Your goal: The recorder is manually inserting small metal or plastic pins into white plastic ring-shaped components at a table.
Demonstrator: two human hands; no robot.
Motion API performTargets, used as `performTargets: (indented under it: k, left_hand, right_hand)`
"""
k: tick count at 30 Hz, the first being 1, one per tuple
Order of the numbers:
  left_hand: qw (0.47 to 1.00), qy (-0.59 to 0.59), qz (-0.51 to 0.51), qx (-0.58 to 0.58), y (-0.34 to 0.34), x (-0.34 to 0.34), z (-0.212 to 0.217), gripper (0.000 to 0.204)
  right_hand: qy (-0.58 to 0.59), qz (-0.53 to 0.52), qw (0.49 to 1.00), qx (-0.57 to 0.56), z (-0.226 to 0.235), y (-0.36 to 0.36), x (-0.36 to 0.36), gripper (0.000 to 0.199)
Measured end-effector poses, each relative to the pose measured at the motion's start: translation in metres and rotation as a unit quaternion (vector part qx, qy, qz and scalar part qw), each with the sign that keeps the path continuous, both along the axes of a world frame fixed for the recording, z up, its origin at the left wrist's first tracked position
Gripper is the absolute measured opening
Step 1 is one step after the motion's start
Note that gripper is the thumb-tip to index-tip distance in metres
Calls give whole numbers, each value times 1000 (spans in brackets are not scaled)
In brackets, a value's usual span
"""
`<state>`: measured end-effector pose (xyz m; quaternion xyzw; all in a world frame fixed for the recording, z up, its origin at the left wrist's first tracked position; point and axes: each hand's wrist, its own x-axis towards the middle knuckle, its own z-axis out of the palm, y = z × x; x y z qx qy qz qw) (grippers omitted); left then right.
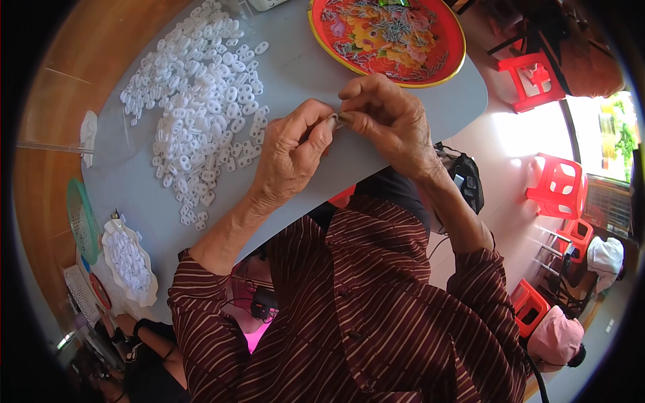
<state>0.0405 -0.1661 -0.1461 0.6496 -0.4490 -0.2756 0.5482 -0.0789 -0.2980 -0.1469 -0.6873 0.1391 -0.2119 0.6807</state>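
Note:
My left hand (293, 149) and my right hand (398, 127) meet above the grey table (295, 67), fingertips almost touching. Each pinches thumb against forefinger. Whatever lies between the fingertips is too small and too covered to name. Left of my left hand spreads a large heap of small white plastic pieces (195, 121), oval with two holes. Beyond my right hand stands a round red tray (440, 67) with a yellow rim and a flower pattern. Many small silvery metal pieces (396, 30) lie scattered in it, like pins or screws.
A white scalloped dish (149, 285) at the lower left holds more small white pieces, beside a green mesh basket (82, 218). Another person's arm (161, 349) shows nearby. Red plastic stools (557, 185) stand on the floor at right, near a black bag (465, 178).

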Motion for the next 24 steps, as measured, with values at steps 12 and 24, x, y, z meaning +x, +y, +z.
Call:
performTargets:
  k: [12,24]
  left_hand:
    - [998,49,-32,-19,1,6,-1,12]
    - [999,41,-1,-10,1,1,2,11]
  right_hand:
    - [82,40,992,-89,16,-9,0,10]
    - [95,21,995,-24,18,-5,0,16]
